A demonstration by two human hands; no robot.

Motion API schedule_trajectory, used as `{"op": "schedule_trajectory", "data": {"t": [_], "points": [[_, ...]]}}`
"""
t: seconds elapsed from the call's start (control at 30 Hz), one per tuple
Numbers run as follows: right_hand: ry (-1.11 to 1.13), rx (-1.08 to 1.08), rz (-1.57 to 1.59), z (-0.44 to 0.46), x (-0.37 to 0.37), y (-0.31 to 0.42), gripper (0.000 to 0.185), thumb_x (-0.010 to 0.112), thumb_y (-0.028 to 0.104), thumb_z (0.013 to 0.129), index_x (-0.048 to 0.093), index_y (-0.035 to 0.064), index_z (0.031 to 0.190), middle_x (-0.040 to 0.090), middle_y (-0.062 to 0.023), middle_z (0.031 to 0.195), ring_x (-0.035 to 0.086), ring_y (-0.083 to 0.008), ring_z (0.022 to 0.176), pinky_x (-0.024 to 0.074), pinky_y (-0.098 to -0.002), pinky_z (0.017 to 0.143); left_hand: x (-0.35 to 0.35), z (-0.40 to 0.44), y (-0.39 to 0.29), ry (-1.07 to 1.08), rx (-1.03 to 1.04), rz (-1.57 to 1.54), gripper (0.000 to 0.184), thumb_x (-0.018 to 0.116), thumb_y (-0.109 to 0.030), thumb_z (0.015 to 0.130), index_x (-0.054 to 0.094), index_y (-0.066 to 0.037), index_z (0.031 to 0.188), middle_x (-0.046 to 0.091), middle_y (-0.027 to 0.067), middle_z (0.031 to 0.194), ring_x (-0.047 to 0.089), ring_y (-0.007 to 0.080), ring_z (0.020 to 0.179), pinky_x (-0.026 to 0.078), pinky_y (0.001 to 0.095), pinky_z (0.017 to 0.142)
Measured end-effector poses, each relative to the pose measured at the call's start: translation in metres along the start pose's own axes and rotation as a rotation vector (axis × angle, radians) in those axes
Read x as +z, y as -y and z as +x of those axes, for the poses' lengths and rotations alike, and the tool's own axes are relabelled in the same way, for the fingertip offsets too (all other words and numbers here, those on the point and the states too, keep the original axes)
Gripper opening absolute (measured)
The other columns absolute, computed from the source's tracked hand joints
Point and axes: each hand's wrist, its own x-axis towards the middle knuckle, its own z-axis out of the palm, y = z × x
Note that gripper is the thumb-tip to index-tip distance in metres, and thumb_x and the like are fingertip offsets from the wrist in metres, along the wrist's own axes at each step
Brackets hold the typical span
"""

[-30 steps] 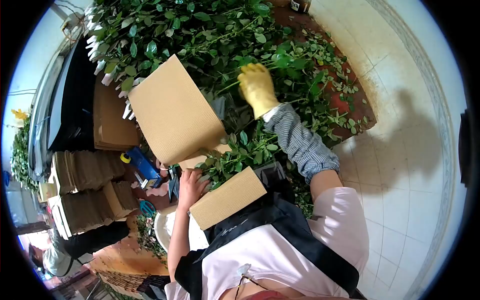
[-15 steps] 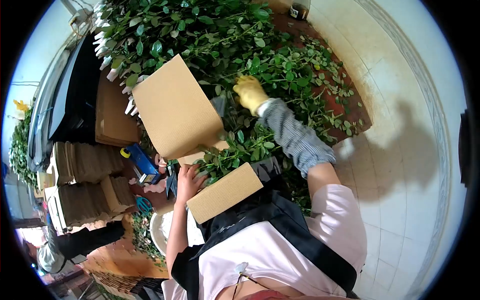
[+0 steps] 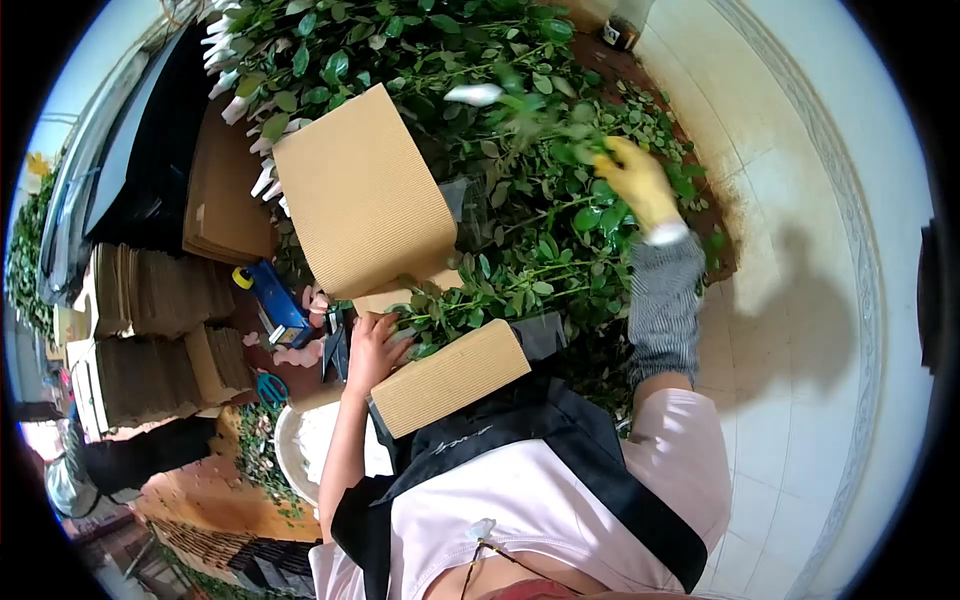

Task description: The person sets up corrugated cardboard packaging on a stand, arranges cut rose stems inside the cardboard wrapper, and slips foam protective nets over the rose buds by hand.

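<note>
A yellow work glove covers my right hand (image 3: 640,180), held out over the leafy heap at the right. Its fingers are closed on a rose stem (image 3: 545,118), blurred by motion, with a white-sleeved bud (image 3: 473,94) at its far end. In front of my body lies a curved corrugated cardboard sheet (image 3: 365,190), with its near flap (image 3: 450,378) turned up. Leafy rose stems (image 3: 490,290) rest between the two parts. My bare left hand (image 3: 375,352) grips the cardboard's left edge beside the leaves; its fingertips are partly hidden.
Many rose stems (image 3: 400,50) with white-sleeved buds cover the table. At the left are a blue tape dispenser (image 3: 278,300), teal scissors (image 3: 270,388), stacked cardboard (image 3: 150,375) and a white bucket (image 3: 290,455). A jar (image 3: 620,32) stands by the tiled wall (image 3: 780,330). Another person (image 3: 130,460) is farther left.
My right hand has moved right, away from the cardboard, and a stem with a white-sleeved bud now trails from it above the heap. My left hand stays at the cardboard's edge.
</note>
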Motion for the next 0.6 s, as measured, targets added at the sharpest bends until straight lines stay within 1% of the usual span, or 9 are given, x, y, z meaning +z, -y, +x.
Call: {"op": "schedule_trajectory", "data": {"t": [0.07,0.1,0.2,0.23,0.27,0.3,0.37,0.5,0.6], "points": [[-0.160,-0.154,-0.105,-0.024,-0.025,0.020,0.045,0.068,0.025,0.095,0.061,-0.0037,0.129,0.063,-0.0219,0.132,0.062,-0.0292,0.121,0.0463,-0.0362,0.105,0.001,-0.003,0.006,0.008,0.012,0.017,0.057,0.085,-0.014,0.071,0.063,0.000,0.122,0.059,0.0167,0.103,0.057,0.0358,0.097,0.049,0.0437,0.084],[0.021,-0.017,0.188,-0.035,-0.035,0.037,0.041,0.068,0.021,0.095,0.062,-0.0048,0.127,0.065,-0.0207,0.129,0.062,-0.0292,0.120,0.0468,-0.0352,0.104,0.002,-0.004,0.007,-0.001,-0.008,0.017,0.057,0.085,-0.014,0.071,0.063,0.000,0.122,0.059,0.0167,0.103,0.057,0.0358,0.097,0.049,0.0437,0.084],[0.229,-0.218,0.240,-0.060,-0.011,0.047,0.030,0.068,0.012,0.092,0.067,0.0000,0.120,0.070,-0.0162,0.114,0.064,-0.0268,0.112,0.0476,-0.0369,0.103,0.006,-0.004,0.010,-0.026,-0.054,-0.053,0.067,0.086,-0.015,0.071,0.055,-0.002,0.129,0.062,0.0176,0.111,0.058,0.0388,0.104,0.049,0.0451,0.089],[0.372,-0.285,0.378,-0.072,0.003,0.077,0.026,0.068,0.009,0.091,0.069,0.0017,0.116,0.071,-0.0142,0.110,0.065,-0.0262,0.109,0.0478,-0.0390,0.103,0.012,-0.005,0.017,-0.092,-0.001,-0.064,0.061,0.086,-0.016,0.070,0.058,-0.001,0.122,0.062,0.0168,0.107,0.059,0.0387,0.101,0.049,0.0454,0.088],[0.272,-0.542,0.146,-0.078,0.035,0.068,0.015,0.069,0.006,0.089,0.070,0.0037,0.103,0.071,-0.0126,0.093,0.067,-0.0258,0.095,0.0485,-0.0456,0.104,0.012,-0.008,0.016,-0.072,-0.047,-0.093,0.058,0.086,-0.017,0.070,0.059,-0.001,0.119,0.063,0.0161,0.105,0.059,0.0380,0.100,0.049,0.0450,0.088],[0.386,-0.623,0.035,-0.078,0.062,0.064,0.008,0.071,0.008,0.087,0.067,0.0032,0.092,0.066,-0.0131,0.079,0.065,-0.0284,0.080,0.0486,-0.0503,0.103,0.010,-0.008,0.014,-0.054,-0.082,-0.118,0.055,0.086,-0.017,0.071,0.061,-0.001,0.116,0.063,0.0154,0.103,0.060,0.0372,0.098,0.049,0.0446,0.088],[0.301,-0.711,-0.128,-0.091,0.124,0.046,0.003,0.070,0.005,0.085,0.068,0.0063,0.086,0.065,-0.0135,0.071,0.062,-0.0300,0.064,0.0537,-0.0405,0.092,0.002,-0.005,0.003,-0.039,-0.056,-0.006,0.049,0.085,-0.019,0.072,0.063,-0.001,0.112,0.063,0.0147,0.101,0.061,0.0357,0.097,0.049,0.0441,0.087],[0.338,-0.420,0.217,-0.104,0.217,-0.061,0.006,0.066,0.001,0.085,0.070,0.0052,0.083,0.069,-0.0127,0.075,0.065,-0.0305,0.070,0.0538,-0.0377,0.086,-0.007,-0.003,-0.003,-0.036,0.044,0.192,0.047,0.083,-0.024,0.074,0.066,-0.002,0.111,0.063,0.0124,0.101,0.060,0.0338,0.096,0.049,0.0429,0.087],[0.390,-0.378,0.196,-0.095,0.234,-0.081,0.010,0.063,0.005,0.088,0.071,0.0051,0.083,0.070,-0.0124,0.075,0.067,-0.0295,0.073,0.0517,-0.0391,0.091,-0.022,0.004,-0.019,-0.011,0.127,0.372,0.046,0.083,-0.028,0.072,0.068,-0.004,0.108,0.059,0.0149,0.122,0.053,0.0347,0.117,0.042,0.0468,0.101]]}}
